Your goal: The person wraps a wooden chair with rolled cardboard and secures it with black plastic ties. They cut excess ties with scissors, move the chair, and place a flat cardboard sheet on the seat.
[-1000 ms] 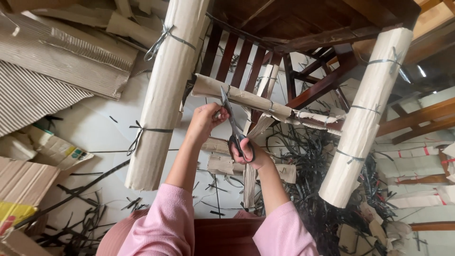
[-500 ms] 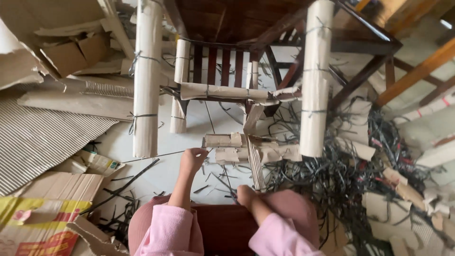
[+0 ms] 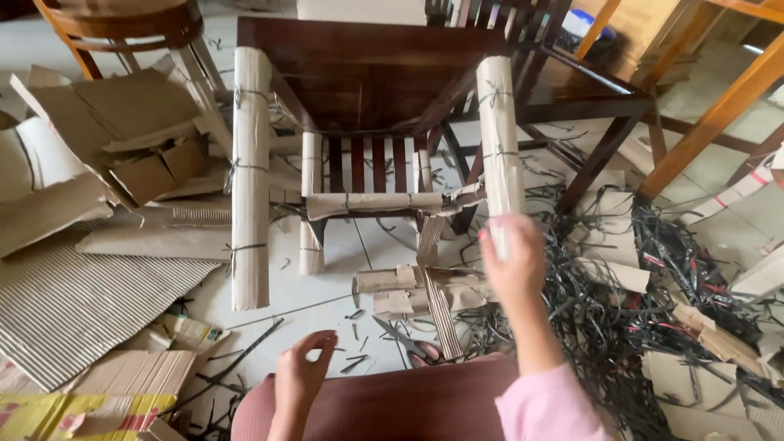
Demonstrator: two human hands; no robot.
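A dark wooden chair [image 3: 367,82] lies tipped toward me, its legs wrapped in brown cardboard tied with thin straps. My right hand [image 3: 513,263] is raised and blurred at the near end of the right wrapped leg [image 3: 498,131]; its grip is unclear. Low over the floor my left hand [image 3: 300,377] hovers with curled, spread fingers and holds nothing. Scissors [image 3: 406,340] lie on the floor between my hands, just beyond my knees in dark red cloth [image 3: 392,404]. The left wrapped leg [image 3: 250,180] and a wrapped crossbar [image 3: 371,202] stand apart from both hands.
Flattened cardboard sheets and boxes [image 3: 90,245] pile up on the left. A tangle of black strap offcuts [image 3: 629,294] covers the floor on the right. Cardboard scraps [image 3: 408,286] lie under the crossbar. Other wooden furniture legs [image 3: 719,114] stand at the far right.
The scissors left my right hand and now lie on the floor. My right hand rose to the right wrapped leg's end. My left hand dropped low. The view tilted up along the chair.
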